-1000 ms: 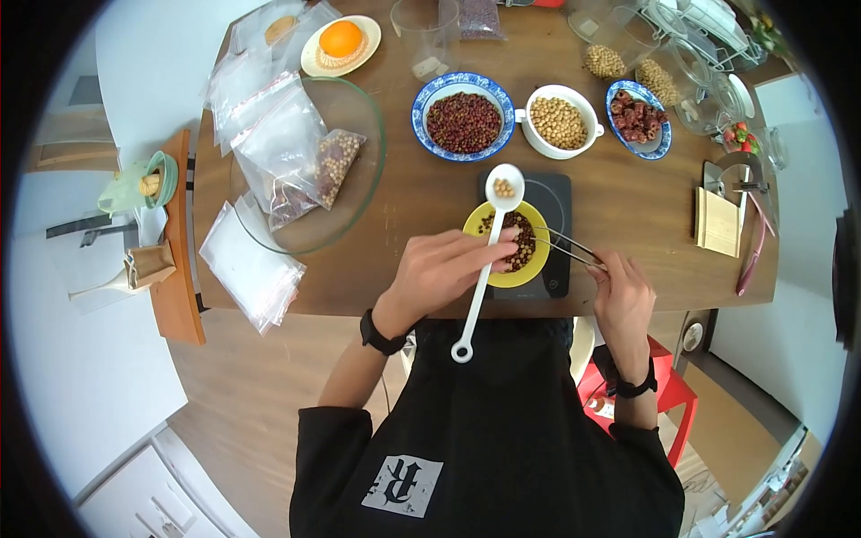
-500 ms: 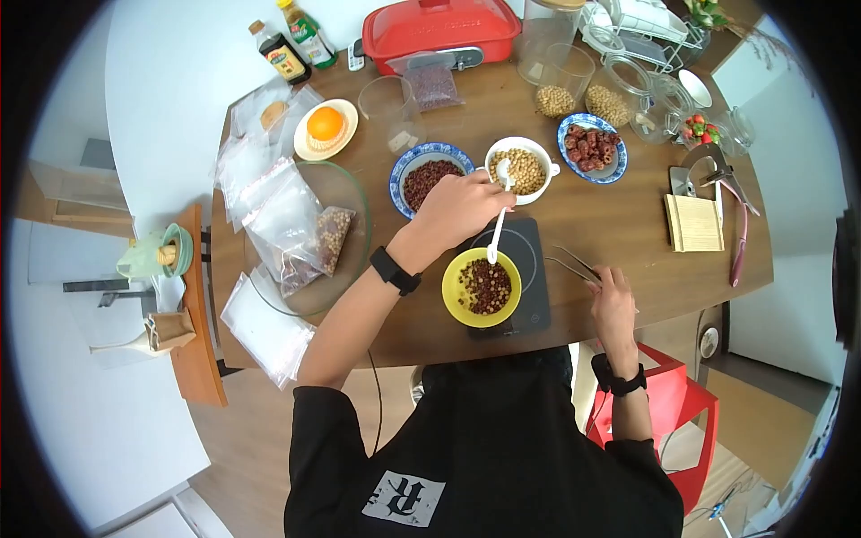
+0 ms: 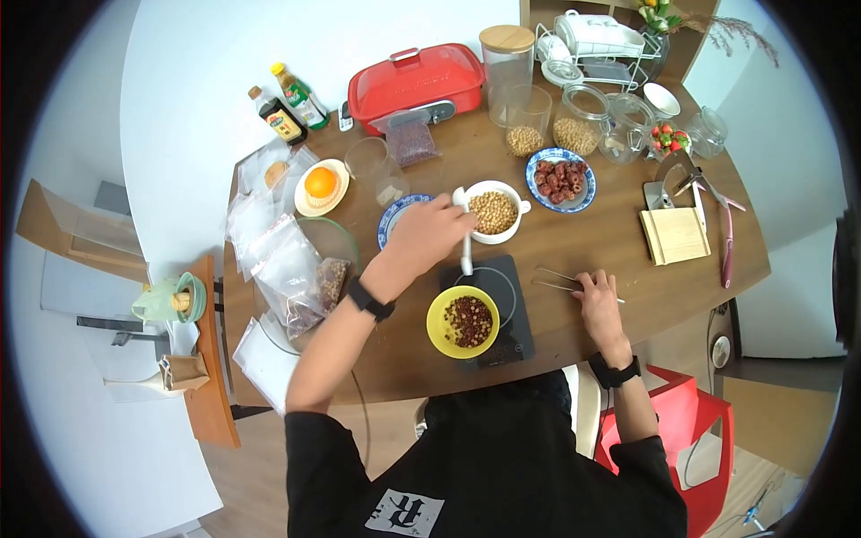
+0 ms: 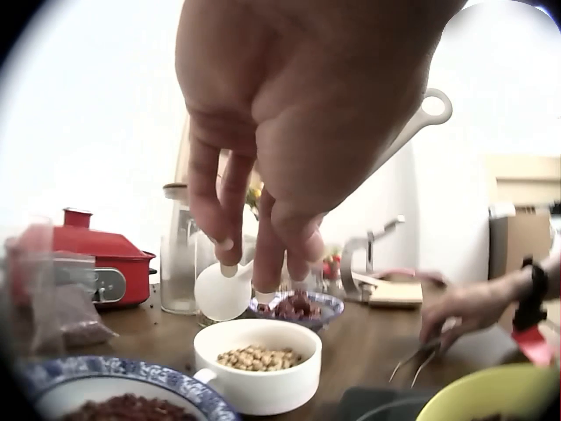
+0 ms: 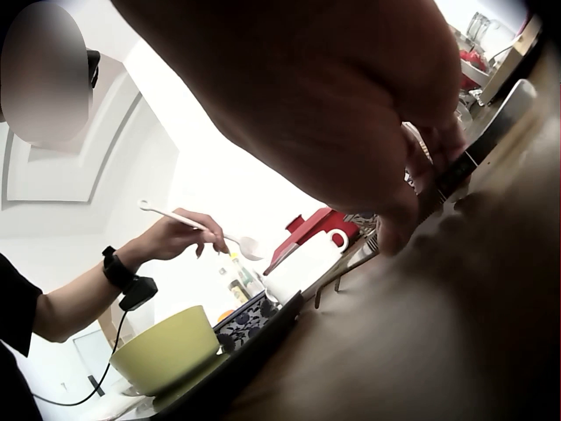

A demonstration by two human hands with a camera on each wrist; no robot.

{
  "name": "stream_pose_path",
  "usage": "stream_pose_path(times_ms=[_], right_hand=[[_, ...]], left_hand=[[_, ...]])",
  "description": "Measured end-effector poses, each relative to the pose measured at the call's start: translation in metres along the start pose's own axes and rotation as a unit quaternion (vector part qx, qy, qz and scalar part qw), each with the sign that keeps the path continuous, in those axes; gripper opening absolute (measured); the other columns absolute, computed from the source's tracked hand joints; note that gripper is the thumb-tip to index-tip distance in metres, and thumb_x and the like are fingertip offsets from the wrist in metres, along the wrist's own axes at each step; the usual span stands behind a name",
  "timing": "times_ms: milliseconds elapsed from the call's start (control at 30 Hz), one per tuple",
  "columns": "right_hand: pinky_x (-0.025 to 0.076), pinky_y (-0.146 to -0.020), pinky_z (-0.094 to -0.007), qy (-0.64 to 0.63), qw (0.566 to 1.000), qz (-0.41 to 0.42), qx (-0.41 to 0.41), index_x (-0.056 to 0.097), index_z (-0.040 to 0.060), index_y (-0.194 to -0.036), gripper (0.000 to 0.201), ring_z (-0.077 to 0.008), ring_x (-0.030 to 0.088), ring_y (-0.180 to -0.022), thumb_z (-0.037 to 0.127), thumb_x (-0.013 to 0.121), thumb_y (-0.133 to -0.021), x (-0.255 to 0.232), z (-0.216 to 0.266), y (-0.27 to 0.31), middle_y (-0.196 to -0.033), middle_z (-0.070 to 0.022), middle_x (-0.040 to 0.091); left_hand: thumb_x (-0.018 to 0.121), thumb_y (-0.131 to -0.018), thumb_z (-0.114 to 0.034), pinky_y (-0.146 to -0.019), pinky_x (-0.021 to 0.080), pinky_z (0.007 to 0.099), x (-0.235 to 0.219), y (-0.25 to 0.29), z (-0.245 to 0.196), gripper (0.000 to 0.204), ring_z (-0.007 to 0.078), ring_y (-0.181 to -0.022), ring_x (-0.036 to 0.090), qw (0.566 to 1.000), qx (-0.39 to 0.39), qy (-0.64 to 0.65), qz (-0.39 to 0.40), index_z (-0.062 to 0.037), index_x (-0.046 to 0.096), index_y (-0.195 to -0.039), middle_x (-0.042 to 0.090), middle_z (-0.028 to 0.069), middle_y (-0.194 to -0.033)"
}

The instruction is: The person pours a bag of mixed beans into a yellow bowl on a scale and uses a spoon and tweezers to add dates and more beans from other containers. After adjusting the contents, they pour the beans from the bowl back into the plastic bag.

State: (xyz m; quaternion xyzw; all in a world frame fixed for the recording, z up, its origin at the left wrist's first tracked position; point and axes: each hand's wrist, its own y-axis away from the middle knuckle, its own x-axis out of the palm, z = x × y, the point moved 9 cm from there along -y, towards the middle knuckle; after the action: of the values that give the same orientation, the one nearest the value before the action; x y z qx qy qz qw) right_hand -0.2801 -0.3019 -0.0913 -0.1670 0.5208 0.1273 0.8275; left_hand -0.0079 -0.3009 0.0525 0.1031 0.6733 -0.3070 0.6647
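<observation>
My left hand pinches a white long-handled spoon beside the white handled cup of tan beans. In the left wrist view the spoon's round end hangs over the cup's far side, and its ringed handle sticks out behind the hand. My right hand holds metal tweezers low over the table, their tips pointing left. Between the hands, a yellow bowl with dark red and tan beans sits on a black flat panel. A blue-patterned bowl of dark red beans is partly hidden under the left hand.
A blue-rimmed dish of red dried fruit lies behind the cup. Glass jars and a red cooker stand at the back. Left are zip bags in a glass bowl; right, a wooden board and pink-handled tool.
My left hand has swung the spoon from above the yellow bowl to the cup of tan beans. The right hand with the tweezers has drawn away from the yellow bowl; the view has tilted up.
</observation>
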Motion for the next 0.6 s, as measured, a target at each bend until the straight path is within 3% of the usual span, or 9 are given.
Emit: stream_pose_path(times_ms=[33, 100, 133, 200, 333, 367, 433, 500, 600], right_hand=[[0.048, -0.086, -0.0464, 0.006, 1.0, 0.016, -0.005, 0.064, 0.0032, -0.11, 0.027, -0.0377, 0.053, -0.097, 0.004, 0.07, -0.084, 0.003, -0.002, -0.002, -0.102, -0.0177, 0.057], [0.047, -0.087, -0.0465, 0.009, 1.0, 0.0, -0.02, 0.064, 0.0035, -0.11, 0.027, -0.0373, 0.053, -0.096, 0.005, 0.071, -0.084, 0.0, -0.003, -0.008, -0.102, -0.0174, 0.057], [0.047, -0.088, -0.0465, 0.008, 0.999, -0.003, -0.033, 0.064, 0.0037, -0.11, 0.028, -0.037, 0.053, -0.096, 0.006, 0.072, -0.083, 0.0, -0.001, -0.007, -0.102, -0.0171, 0.057], [0.047, -0.088, -0.0468, 0.012, 0.999, -0.001, -0.04, 0.064, 0.0043, -0.111, 0.03, -0.037, 0.053, -0.097, 0.006, 0.073, -0.082, -0.001, -0.002, -0.008, -0.102, -0.0168, 0.057], [0.046, -0.089, -0.0472, 0.058, 0.996, -0.02, -0.061, 0.064, 0.0055, -0.115, 0.038, -0.037, 0.053, -0.101, 0.01, 0.077, -0.08, -0.027, 0.024, -0.006, -0.107, -0.0162, 0.058], [0.046, -0.089, -0.0472, 0.055, 0.996, 0.001, -0.067, 0.064, 0.0055, -0.115, 0.038, -0.037, 0.053, -0.101, 0.01, 0.077, -0.08, -0.039, 0.043, 0.001, -0.107, -0.0162, 0.058], [0.046, -0.09, -0.0466, -0.033, 0.984, -0.019, -0.172, 0.064, 0.0084, -0.121, 0.047, -0.0352, 0.055, -0.102, 0.015, 0.081, -0.078, -0.081, 0.114, 0.009, -0.109, -0.0132, 0.06], [0.049, -0.084, -0.0429, -0.142, 0.923, 0.007, -0.357, 0.068, 0.0112, -0.118, 0.047, -0.0294, 0.059, -0.095, 0.023, 0.084, -0.074, -0.098, 0.177, 0.043, -0.102, -0.0081, 0.061], [0.051, -0.071, -0.0347, -0.187, 0.841, -0.015, -0.507, 0.073, 0.0142, -0.106, 0.037, -0.0206, 0.058, -0.085, 0.032, 0.084, -0.075, -0.106, 0.228, 0.088, -0.093, -0.0035, 0.06]], left_hand=[[0.065, -0.084, -0.016, -0.067, 0.055, 0.035, -0.008, 0.009, -0.007, 0.01, 0.021, -0.09, 0.066, 1.0, 0.004, -0.003, -0.004, -0.0123, 0.068, -0.094, 0.069, 0.0014, -0.093], [0.066, -0.085, -0.012, -0.064, 0.053, 0.0373, -0.036, 0.033, -0.005, 0.009, 0.0249, -0.086, 0.066, 0.986, -0.112, 0.086, -0.092, -0.0095, 0.063, -0.093, 0.066, 0.0044, -0.079], [0.066, -0.085, -0.012, -0.064, 0.053, 0.0373, -0.04, 0.046, -0.017, 0.009, 0.0249, -0.086, 0.066, 0.985, -0.115, 0.086, -0.093, -0.0095, 0.063, -0.093, 0.066, 0.0044, -0.079], [0.065, -0.088, -0.01, -0.065, 0.053, 0.0405, -0.039, 0.084, -0.021, 0.009, 0.0293, -0.081, 0.067, 0.935, -0.256, 0.226, -0.093, -0.007, 0.06, -0.094, 0.066, 0.0078, -0.081], [0.059, -0.089, -0.003, -0.066, 0.054, 0.0413, -0.035, 0.143, -0.064, 0.015, 0.0324, -0.076, 0.068, 0.901, -0.336, 0.264, -0.072, -0.0073, 0.058, -0.103, 0.067, 0.0088, -0.081], [0.058, -0.089, -0.004, -0.065, 0.053, 0.0413, -0.038, 0.147, -0.078, 0.016, 0.0323, -0.074, 0.068, 0.907, -0.318, 0.27, -0.058, -0.008, 0.058, -0.104, 0.066, 0.0087, -0.078], [0.058, -0.09, -0.004, -0.064, 0.053, 0.0412, -0.042, 0.152, -0.097, 0.016, 0.0322, -0.072, 0.067, 0.907, -0.312, 0.279, -0.044, -0.0088, 0.057, -0.105, 0.065, 0.0087, -0.076], [0.058, -0.09, -0.009, -0.062, 0.051, 0.0415, -0.04, 0.142, -0.123, 0.013, 0.0305, -0.069, 0.066, 0.926, -0.25, 0.283, -0.003, -0.0094, 0.058, -0.103, 0.062, 0.0079, -0.071], [0.059, -0.089, -0.014, -0.062, 0.051, 0.0392, -0.03, 0.127, -0.15, 0.013, 0.0266, -0.069, 0.066, 0.925, -0.226, 0.304, 0.026, -0.0083, 0.058, -0.1, 0.061, 0.0074, -0.071]])
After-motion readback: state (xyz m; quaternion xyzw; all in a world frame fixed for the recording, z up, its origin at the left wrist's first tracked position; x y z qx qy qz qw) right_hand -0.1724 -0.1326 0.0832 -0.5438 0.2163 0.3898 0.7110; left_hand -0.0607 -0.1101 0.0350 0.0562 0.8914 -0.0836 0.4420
